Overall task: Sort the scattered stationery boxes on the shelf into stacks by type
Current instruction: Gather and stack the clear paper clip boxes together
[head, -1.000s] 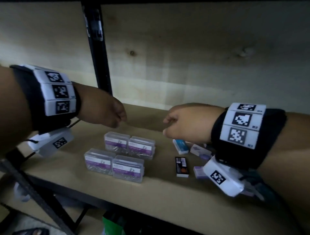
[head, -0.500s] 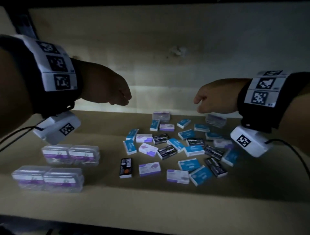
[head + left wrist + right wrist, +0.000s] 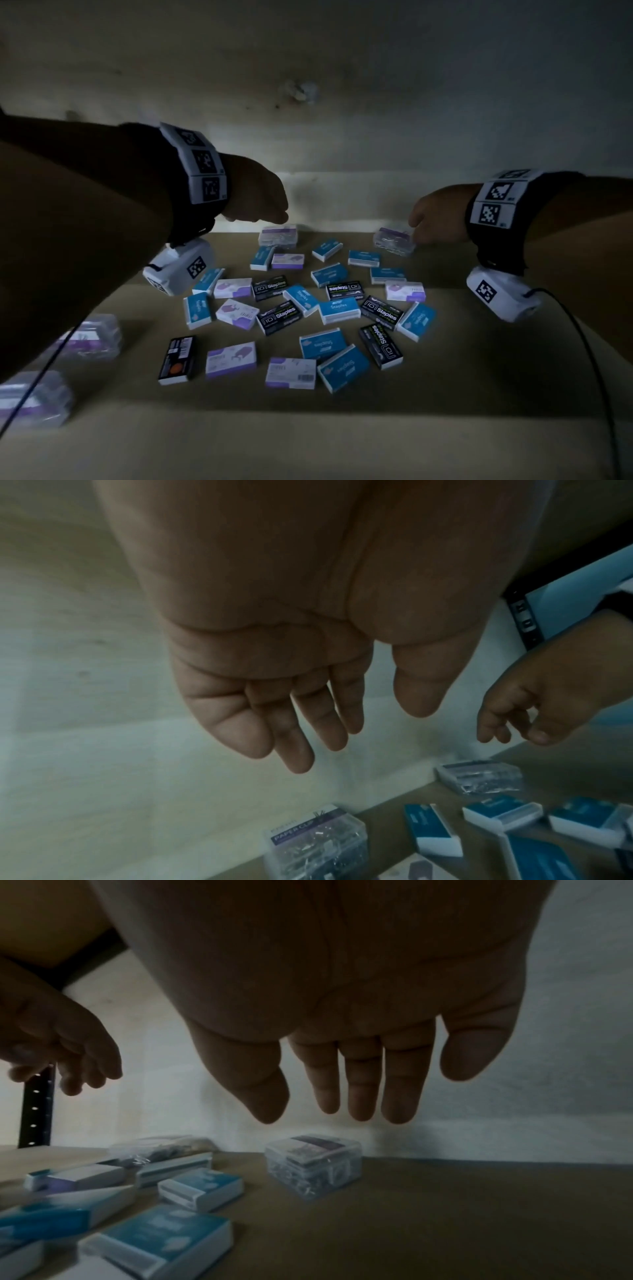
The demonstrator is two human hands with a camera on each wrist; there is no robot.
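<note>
Small boxes lie scattered on the wooden shelf (image 3: 342,445): blue staple boxes (image 3: 339,310), black staple boxes (image 3: 279,317) and purple-and-white boxes (image 3: 231,359). Two clear paper-clip boxes stand at the back, one on the left (image 3: 277,235) (image 3: 316,840) and one on the right (image 3: 394,241) (image 3: 313,1164). My left hand (image 3: 270,209) (image 3: 329,739) hovers above the left clear box, fingers relaxed, holding nothing. Over the right clear box hangs my right hand (image 3: 421,226) (image 3: 342,1110), fingers straight and empty, not touching it.
More clear paper-clip boxes (image 3: 92,337) sit grouped at the shelf's left front, with another (image 3: 34,399) nearer the edge. A pale back wall (image 3: 342,120) closes the shelf. A black slotted upright (image 3: 36,1104) stands at the left. A cable (image 3: 596,377) trails from my right wrist.
The view has swung right from the grouped clear boxes to the scattered pile. Both hands have moved deeper and lower toward the two clear boxes at the back.
</note>
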